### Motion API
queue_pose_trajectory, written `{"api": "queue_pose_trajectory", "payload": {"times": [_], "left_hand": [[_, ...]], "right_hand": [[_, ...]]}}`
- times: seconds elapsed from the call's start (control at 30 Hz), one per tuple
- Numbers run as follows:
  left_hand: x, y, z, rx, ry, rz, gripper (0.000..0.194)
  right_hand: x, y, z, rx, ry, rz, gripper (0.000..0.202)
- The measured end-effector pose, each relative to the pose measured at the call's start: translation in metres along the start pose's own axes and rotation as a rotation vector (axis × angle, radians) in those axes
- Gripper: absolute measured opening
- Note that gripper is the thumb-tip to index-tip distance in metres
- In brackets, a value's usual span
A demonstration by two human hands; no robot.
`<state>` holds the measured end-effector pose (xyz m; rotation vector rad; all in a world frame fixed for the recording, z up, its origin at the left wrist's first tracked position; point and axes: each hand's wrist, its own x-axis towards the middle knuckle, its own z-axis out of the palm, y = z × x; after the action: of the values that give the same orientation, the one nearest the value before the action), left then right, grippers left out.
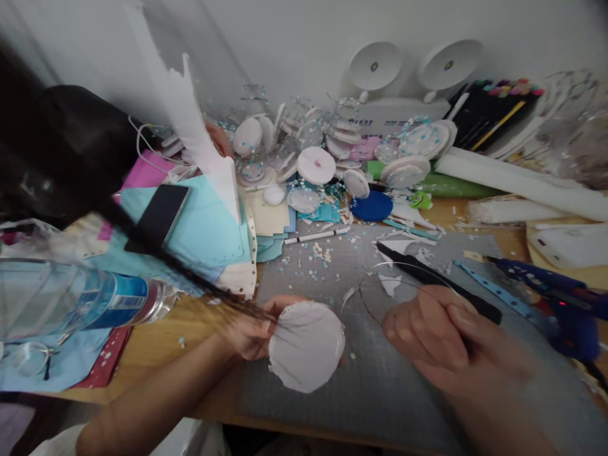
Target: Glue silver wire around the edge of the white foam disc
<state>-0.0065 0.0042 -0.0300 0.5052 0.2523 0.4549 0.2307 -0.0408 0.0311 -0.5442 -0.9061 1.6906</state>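
Note:
Near the front of the grey cutting mat (pixel 361 405), my left hand (pixel 251 332) grips a round white disc (pixel 308 347) by its left side. The disc is tilted, its flat face towards me and its rim a little ragged. To its right, my right hand (pixel 432 329) is closed and slightly blurred. A thin wire (pixel 363 301) curves out of its fingers in a loop. Beyond that hand lies a black pen-like tool (pixel 439 282). Dark strands of hair cross in front of the left hand and the disc.
A blue glue gun (pixel 563 297) with a red light lies at right. White discs (pixel 316 166) with wired blue bits crowd the back. At left are a phone (pixel 159 215) on turquoise sheets, a water bottle (pixel 114 297) and glasses (pixel 33 359). Confetti (pixel 320 253) dots the mat.

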Motion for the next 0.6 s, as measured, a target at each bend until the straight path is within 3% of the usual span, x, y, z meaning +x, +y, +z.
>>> {"api": "queue_pose_trajectory", "payload": {"times": [0.37, 0.6], "left_hand": [[0.002, 0.003, 0.005, 0.081, 0.026, 0.010, 0.069], [0.009, 0.011, 0.017, 0.041, -0.047, 0.012, 0.065]], "right_hand": [[-0.002, -0.006, 0.001, 0.021, 0.053, 0.047, 0.039], [0.008, -0.006, 0.002, -0.085, 0.276, 0.066, 0.037]]}}
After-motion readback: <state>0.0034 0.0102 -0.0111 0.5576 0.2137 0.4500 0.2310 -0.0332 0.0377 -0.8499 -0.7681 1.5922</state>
